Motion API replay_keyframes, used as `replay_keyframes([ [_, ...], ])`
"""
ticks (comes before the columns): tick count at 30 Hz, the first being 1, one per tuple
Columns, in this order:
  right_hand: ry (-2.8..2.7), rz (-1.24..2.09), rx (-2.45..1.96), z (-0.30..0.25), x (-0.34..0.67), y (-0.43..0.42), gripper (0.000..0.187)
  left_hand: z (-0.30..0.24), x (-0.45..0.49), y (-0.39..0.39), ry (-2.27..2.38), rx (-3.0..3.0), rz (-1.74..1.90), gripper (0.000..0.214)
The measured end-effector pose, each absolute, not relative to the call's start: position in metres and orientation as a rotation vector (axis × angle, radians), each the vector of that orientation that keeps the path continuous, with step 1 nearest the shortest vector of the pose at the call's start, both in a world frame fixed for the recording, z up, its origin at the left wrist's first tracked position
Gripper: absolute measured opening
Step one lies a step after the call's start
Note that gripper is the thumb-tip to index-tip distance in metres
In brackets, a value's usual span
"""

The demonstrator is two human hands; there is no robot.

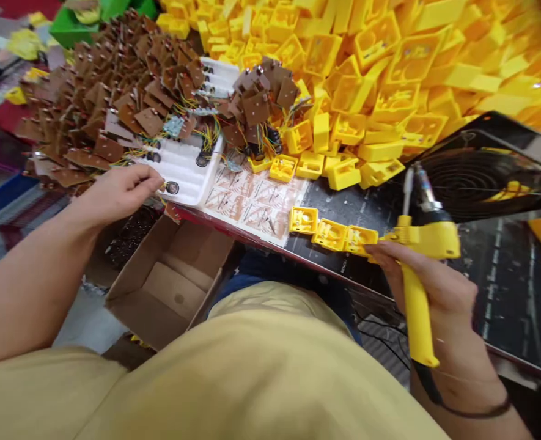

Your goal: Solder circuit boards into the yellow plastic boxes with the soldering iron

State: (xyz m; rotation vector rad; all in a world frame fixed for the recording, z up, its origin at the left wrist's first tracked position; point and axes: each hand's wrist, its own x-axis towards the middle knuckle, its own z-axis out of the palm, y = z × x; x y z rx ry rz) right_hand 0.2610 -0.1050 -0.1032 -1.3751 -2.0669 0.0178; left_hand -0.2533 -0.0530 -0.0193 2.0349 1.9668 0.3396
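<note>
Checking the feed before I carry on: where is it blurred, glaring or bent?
Head view: heap of yellow cases smeared toward the upper right, the corner dark; head view: white tray bright, the left hand at its edge fairly clear; head view: left forearm looks stretched toward the frame edge, as by a wide lens.

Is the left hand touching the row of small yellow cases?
No, the left hand is at the white tray, well apart from the row of yellow cases.
</note>
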Motion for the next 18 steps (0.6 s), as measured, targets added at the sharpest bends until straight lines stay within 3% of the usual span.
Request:
replay_keyframes([
  [6, -2.222, 0.073, -1.048, -0.090, 0.213, -0.083, 0.035, -0.003, -0.201, -0.047, 1.508, 1.730, 0.654, 0.062],
  [10, -2.314, 0.056, -0.930, -0.092, 0.184, -0.063, 0.031, -0.015, -0.135, -0.025, 1.245, 1.569, 0.509, 0.052],
  [13, -2.335, 0.014, -0.952, -0.091, 0.181, -0.057, 0.025, -0.033, -0.092, -0.005, 1.283, 1.606, 0.413, 0.036],
  [18, -2.338, 0.013, -0.999, -0.084, 0.201, -0.063, 0.032, -0.049, -0.061, 0.021, 1.380, 1.961, 0.164, 0.031],
])
